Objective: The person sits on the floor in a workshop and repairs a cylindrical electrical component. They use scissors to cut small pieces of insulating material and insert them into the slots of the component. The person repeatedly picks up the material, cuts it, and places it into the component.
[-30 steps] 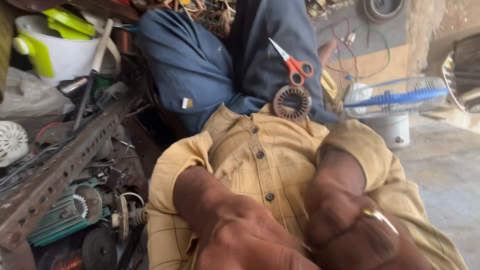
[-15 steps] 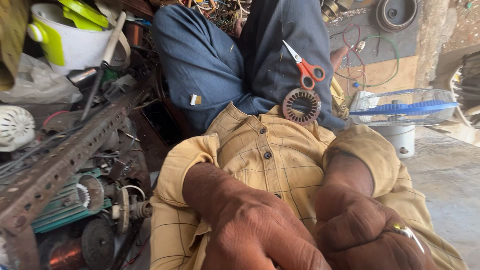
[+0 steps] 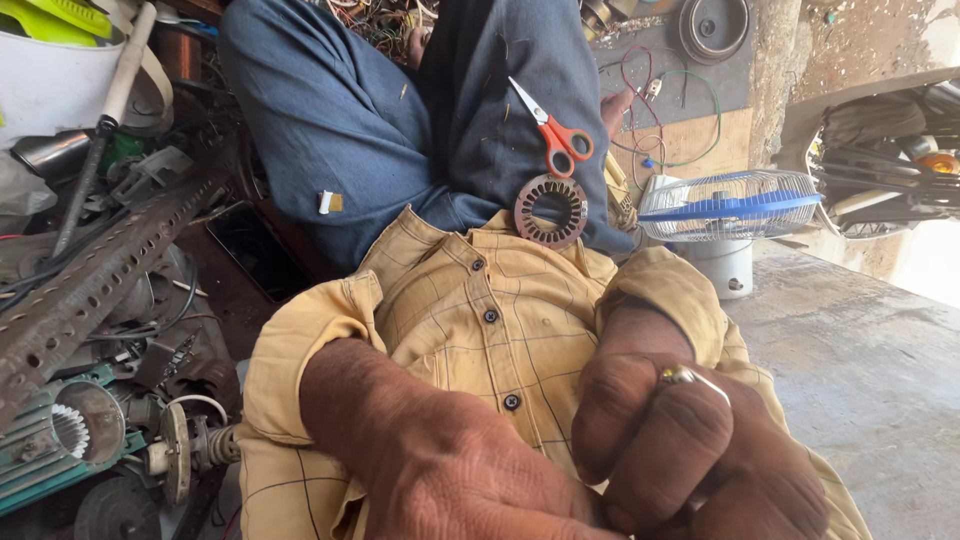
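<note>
My left hand and my right hand meet at the bottom of the view, close to the camera, in front of my yellow checked shirt. The right hand wears a metal ring and its fingers are curled inward. Whatever lies between the hands is hidden by their backs. Farther off, on my blue trousers, lie orange-handled scissors and a round toothed metal stator ring, neither of them touched.
On the left, a perforated steel angle bar lies over motor parts, a teal motor housing and a white bucket. A small blue-and-white fan stands at the right on a concrete slab. Loose wires lie behind.
Both hands stay together and fill more of the lower view now, shifted slightly right. The scissors and the stator ring have not moved on the lap.
</note>
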